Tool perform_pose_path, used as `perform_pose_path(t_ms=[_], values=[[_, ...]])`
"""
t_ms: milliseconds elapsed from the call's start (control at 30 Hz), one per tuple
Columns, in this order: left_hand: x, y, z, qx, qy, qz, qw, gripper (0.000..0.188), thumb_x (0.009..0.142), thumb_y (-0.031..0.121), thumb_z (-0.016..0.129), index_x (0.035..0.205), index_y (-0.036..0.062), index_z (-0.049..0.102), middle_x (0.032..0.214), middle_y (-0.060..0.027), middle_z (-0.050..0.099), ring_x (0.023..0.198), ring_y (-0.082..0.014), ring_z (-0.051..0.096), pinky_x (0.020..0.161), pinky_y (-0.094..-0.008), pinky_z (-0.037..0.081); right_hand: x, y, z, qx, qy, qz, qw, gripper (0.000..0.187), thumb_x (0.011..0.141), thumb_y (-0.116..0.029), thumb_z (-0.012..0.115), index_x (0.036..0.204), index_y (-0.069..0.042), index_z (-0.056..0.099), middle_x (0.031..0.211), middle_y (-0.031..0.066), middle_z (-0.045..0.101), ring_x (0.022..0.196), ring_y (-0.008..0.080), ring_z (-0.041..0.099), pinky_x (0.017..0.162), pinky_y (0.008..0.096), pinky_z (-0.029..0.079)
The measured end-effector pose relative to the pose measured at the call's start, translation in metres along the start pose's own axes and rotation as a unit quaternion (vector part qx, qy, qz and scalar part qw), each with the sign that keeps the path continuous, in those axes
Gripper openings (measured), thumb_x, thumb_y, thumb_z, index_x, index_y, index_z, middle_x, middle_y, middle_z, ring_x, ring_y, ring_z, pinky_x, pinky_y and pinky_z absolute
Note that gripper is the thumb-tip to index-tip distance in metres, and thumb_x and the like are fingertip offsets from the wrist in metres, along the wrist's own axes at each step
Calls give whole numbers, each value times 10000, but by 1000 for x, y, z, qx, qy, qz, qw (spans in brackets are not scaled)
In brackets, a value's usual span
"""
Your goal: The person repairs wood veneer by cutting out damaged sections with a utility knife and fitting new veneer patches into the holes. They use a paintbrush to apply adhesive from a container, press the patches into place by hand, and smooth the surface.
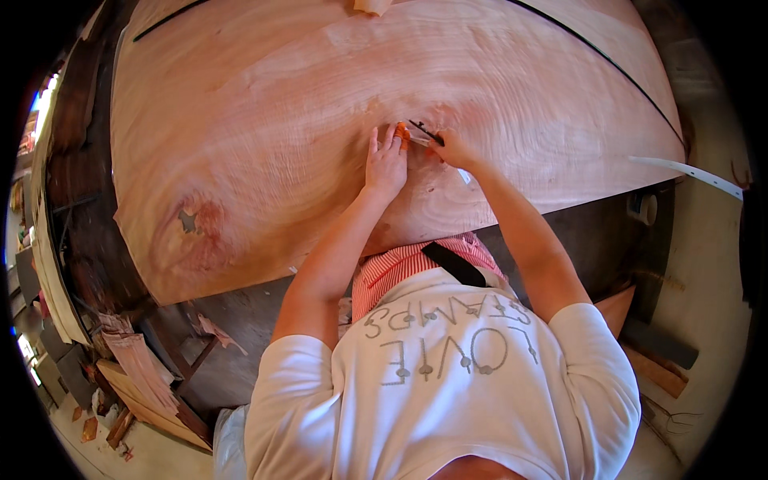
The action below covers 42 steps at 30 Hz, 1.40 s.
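A broad, pinkish-tan wood veneer sheet (280, 120) with wavy grain lies before the person, a ragged hole (189, 222) ringed reddish-brown at its left. The right hand (454, 150) grips a slim black tool (422, 130) over it; whether the left hand (387, 166), fingers extended alongside, pinches anything I cannot tell.

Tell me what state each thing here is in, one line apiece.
Wood sheet, laid out, with a ragged hole toward its left end.
Left grip, open on the sheet, fingers extended.
Right grip, closed on the dark slim tool.
Dark slim tool, held; its exact kind is unclear.
Pale scrap, lying on the sheet, cut off by the picture's edge.
White strip, partly over the sheet's right side.
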State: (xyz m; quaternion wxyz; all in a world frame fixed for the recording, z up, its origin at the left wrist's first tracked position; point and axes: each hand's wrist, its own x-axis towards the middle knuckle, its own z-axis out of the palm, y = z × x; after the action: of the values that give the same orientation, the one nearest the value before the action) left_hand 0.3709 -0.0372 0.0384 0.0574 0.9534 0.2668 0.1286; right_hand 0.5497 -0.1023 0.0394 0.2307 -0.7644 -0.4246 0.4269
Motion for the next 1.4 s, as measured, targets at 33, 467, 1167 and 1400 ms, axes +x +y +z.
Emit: perform_pose_path(t_ms=[33,467,1167,1400], values=[[1,2,0,-4,11,2,1000,385,805,99,457,1173,14,531,1270,-98,465,1278,-213,324,1060,-509,186,-4,-4,-12,-14,-23,22,999,237,854,-216,542,796,-3,628,622,74,592,525,119,527,504,311,423],[-53,42,6,-60,-32,74,995,412,750,243,555,1062,-26,584,1190,-140,521,1253,-261,345,1054,-502,192,-72,34,45,104,-21,112,988,377,861,-399,534,732,-54,615,556,22,546,457,108,464,406,277,326],[-187,-54,-38,-186,74,-104,974,600,762,255,608,1289,44,413,1353,-176,358,1246,-343,335,1031,-420,292,-193,20,28,337,-146,210,906,269,874,-178,477,1075,-11,538,567,-13,444,393,34,275,377,177,220],[-361,-86,-106,-45,114,-344,931,560,765,236,618,1242,9,429,1318,-190,369,1229,-346,343,1019,-461,268,-253,-18,53,248,-303,230,891,213,864,-164,519,1040,-45,528,537,-22,444,400,34,323,370,187,199]])
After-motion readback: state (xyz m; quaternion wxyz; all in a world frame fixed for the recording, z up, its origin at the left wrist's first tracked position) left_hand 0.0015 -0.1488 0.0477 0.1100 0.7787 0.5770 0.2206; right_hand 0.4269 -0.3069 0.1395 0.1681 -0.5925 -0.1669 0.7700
